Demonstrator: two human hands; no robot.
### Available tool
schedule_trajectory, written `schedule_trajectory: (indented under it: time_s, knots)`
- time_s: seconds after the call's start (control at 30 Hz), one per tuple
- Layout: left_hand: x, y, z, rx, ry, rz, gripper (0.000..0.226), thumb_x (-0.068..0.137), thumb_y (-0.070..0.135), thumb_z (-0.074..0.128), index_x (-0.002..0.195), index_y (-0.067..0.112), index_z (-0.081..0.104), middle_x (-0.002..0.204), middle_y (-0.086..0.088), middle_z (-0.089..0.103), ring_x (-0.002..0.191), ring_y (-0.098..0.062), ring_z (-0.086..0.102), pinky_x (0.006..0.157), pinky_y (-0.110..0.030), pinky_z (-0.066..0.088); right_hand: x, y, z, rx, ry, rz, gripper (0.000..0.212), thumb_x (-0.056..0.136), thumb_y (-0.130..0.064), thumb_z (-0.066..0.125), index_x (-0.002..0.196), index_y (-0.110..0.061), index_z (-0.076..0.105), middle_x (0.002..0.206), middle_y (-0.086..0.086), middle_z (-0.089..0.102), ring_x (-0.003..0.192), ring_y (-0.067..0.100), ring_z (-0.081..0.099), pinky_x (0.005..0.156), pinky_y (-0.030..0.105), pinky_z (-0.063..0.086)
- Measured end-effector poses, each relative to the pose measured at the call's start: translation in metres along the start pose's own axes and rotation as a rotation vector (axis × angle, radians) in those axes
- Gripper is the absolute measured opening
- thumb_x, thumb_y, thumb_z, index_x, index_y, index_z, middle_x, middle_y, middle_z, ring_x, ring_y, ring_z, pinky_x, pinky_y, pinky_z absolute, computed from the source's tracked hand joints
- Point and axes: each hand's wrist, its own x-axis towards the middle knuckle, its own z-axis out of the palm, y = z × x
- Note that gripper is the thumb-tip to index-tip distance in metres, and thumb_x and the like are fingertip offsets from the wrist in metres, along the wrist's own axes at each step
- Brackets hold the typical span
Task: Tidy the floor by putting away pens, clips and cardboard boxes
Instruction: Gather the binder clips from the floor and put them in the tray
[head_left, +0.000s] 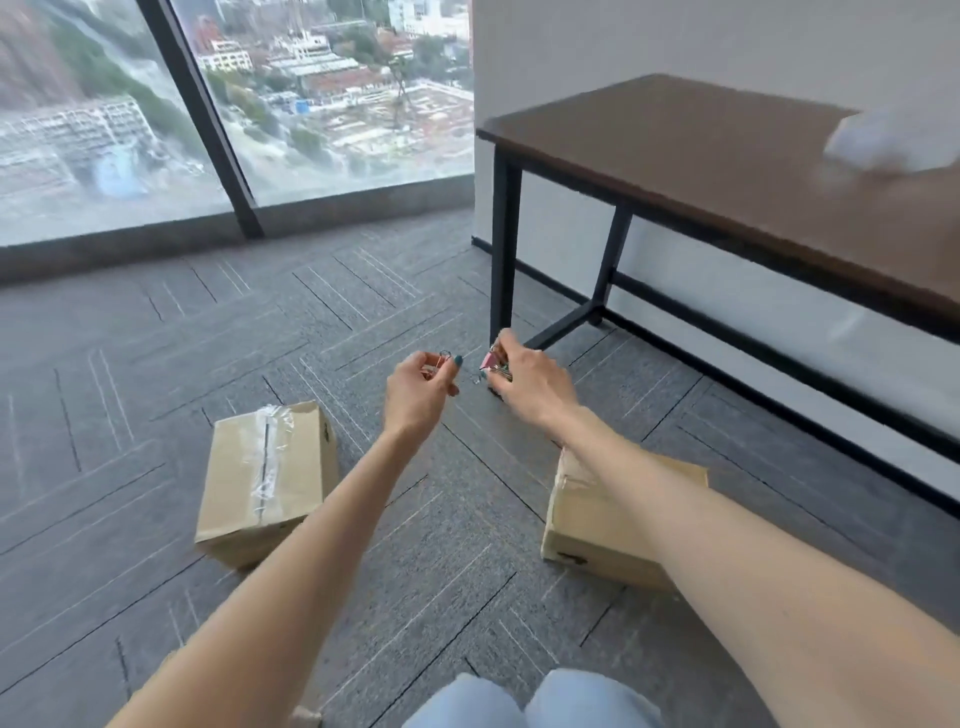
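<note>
Both arms reach forward over the grey carpet. My left hand (418, 387) is closed around a small binder clip (441, 358) with wire handles. My right hand (530, 382) grips a bunch of coloured binder clips (491, 362), pink and green showing, just above the floor. One more small clip (477, 378) lies on the carpet between the hands. A taped cardboard box (265, 478) lies on the floor to the left of my left forearm. A second cardboard box (597, 519) sits under my right forearm, partly hidden by it.
A dark wooden table (701, 171) with black metal legs stands at the right against a white wall, a blurred white object (893, 140) on its top. A floor-to-ceiling window (337, 104) runs along the back. My knees in light jeans (530, 701) show at the bottom.
</note>
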Motion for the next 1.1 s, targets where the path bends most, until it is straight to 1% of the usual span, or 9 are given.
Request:
schedule_trajectory:
  time_s: [0.1,0.3,0.4,0.53,0.6,0.73,0.8,0.9,1.1]
  knots:
    - [-0.046,0.062,-0.018,0.005,-0.041,0.073,0.028,0.091,0.038,0.062,0.096,0.011,0.064,0.073,-0.001,0.069,0.055,-0.007,0.051,0.055,-0.026,0.039,-0.045,-0.023,-0.067,-0.022,0.052,-0.014,0.023,0.097,-0.029,0.052,0.113,-0.016,0.042,0.093,0.003,0.065,0.080,0.023,0.061,0.055,0.028,0.033]
    - [-0.126,0.159,-0.037,0.000,-0.091,0.209,0.026,0.094,0.035,0.059,0.097,0.010,0.064,0.076,0.000,0.068,0.065,-0.009,0.057,0.065,-0.028,0.047,-0.128,-0.051,-0.177,-0.053,0.185,-0.002,0.021,0.097,-0.032,0.050,0.109,-0.017,0.042,0.093,0.003,0.061,0.078,0.025,0.057,0.061,0.030,0.034]
    - [-0.159,0.191,-0.032,-0.012,-0.116,0.268,0.023,0.095,0.031,0.058,0.098,0.008,0.062,0.074,0.001,0.065,0.060,-0.007,0.053,0.056,-0.022,0.040,-0.162,-0.054,-0.215,-0.066,0.222,0.009,0.019,0.097,-0.032,0.051,0.105,-0.019,0.039,0.091,0.000,0.056,0.082,0.026,0.057,0.063,0.030,0.033]
    - [-0.187,0.222,-0.011,-0.025,-0.167,0.317,0.027,0.094,0.033,0.060,0.100,0.007,0.064,0.072,0.001,0.066,0.066,-0.013,0.057,0.059,-0.023,0.043,-0.191,-0.039,-0.249,-0.041,0.273,0.051,0.023,0.095,-0.035,0.053,0.107,-0.018,0.041,0.097,0.006,0.063,0.087,0.030,0.060,0.064,0.033,0.037]
    - [-0.194,0.236,0.006,-0.036,-0.202,0.332,0.028,0.093,0.034,0.061,0.101,0.007,0.064,0.072,0.000,0.067,0.069,-0.015,0.059,0.062,-0.026,0.044,-0.200,-0.024,-0.264,-0.032,0.288,0.079,0.023,0.094,-0.036,0.053,0.106,-0.019,0.043,0.092,0.003,0.062,0.081,0.028,0.057,0.062,0.032,0.037]
    - [-0.188,0.261,0.051,-0.050,-0.257,0.355,0.025,0.094,0.028,0.059,0.098,0.003,0.064,0.069,0.000,0.067,0.065,-0.020,0.053,0.049,-0.020,0.038,-0.203,0.018,-0.293,-0.004,0.301,0.153,0.025,0.094,-0.035,0.054,0.109,-0.017,0.046,0.082,-0.002,0.056,0.077,0.025,0.055,0.057,0.031,0.036]
    - [-0.177,0.269,0.079,-0.024,-0.263,0.371,0.026,0.094,0.028,0.059,0.099,0.003,0.064,0.070,0.000,0.067,0.053,-0.012,0.050,0.041,-0.012,0.035,-0.193,0.050,-0.300,0.000,0.304,0.193,0.026,0.093,-0.037,0.054,0.109,-0.018,0.046,0.090,0.002,0.060,0.081,0.028,0.058,0.061,0.033,0.039]
    - [-0.150,0.275,0.132,-0.004,-0.303,0.382,0.024,0.095,0.029,0.057,0.098,0.005,0.062,0.072,0.000,0.068,0.042,0.001,0.044,0.041,-0.012,0.033,-0.170,0.103,-0.307,0.022,0.311,0.241,0.025,0.093,-0.038,0.054,0.107,-0.019,0.046,0.087,0.002,0.059,0.081,0.028,0.058,0.060,0.033,0.037]
    - [-0.088,0.297,0.232,-0.019,-0.336,0.454,0.018,0.094,0.027,0.058,0.092,0.010,0.064,0.069,0.004,0.067,0.042,0.003,0.044,0.043,-0.012,0.033,-0.125,0.203,-0.319,0.037,0.355,0.314,0.028,0.091,-0.040,0.057,0.108,-0.020,0.048,0.095,0.004,0.061,0.084,0.028,0.059,0.063,0.033,0.039]
